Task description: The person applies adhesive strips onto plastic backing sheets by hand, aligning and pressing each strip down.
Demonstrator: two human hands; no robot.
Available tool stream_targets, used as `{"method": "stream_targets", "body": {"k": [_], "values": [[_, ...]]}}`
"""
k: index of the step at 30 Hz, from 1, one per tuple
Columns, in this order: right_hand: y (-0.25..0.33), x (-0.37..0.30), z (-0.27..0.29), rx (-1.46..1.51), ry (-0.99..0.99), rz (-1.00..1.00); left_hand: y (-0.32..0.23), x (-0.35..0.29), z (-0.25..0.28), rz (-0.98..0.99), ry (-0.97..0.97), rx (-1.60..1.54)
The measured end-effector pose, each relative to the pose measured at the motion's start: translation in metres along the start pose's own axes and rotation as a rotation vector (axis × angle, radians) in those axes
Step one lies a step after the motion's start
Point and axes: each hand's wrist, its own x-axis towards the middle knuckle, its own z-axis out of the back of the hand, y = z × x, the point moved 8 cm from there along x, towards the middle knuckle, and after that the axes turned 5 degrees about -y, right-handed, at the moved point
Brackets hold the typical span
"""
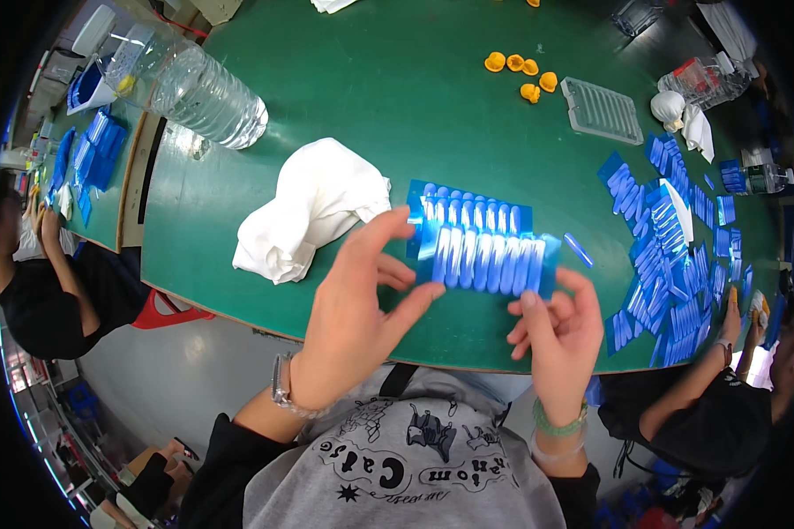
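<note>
Head view: both hands, left hand (pixel 357 304) and right hand (pixel 560 331), grip a blue ribbed tray (pixel 490 257).

A broad green worktop (pixel 344 97) with a curved pale edge fills the room; grey floor (pixel 176 379) shows below it.

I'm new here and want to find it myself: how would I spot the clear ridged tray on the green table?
Start at the green table and look to its far right side, past the little group of orange caps. The clear tray lies flat just right of them, above the heap of blue strips. It alone is colourless, a rectangle with parallel ridges and nothing in it.
</note>
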Motion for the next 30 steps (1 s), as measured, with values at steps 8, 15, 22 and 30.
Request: {"method": "stream_targets", "body": {"k": [8,15,22,30], "values": [[0.067,0.022,-0.033,-1.104,0.082,0.874,-0.023,0.026,-0.011,-0.338,0.227,0.562],[0.054,0.016,-0.017,-1.048,0.146,0.77,-0.013,0.043,-0.006,-0.282,0.295,0.594],[0.048,0.012,0.051,-1.184,-0.255,0.778,-0.041,0.032,-0.039,-0.379,0.323,0.519],[0.019,-0.035,0.076,-1.019,-0.15,0.7,-0.075,0.015,-0.103,-0.515,0.417,0.499]]}}
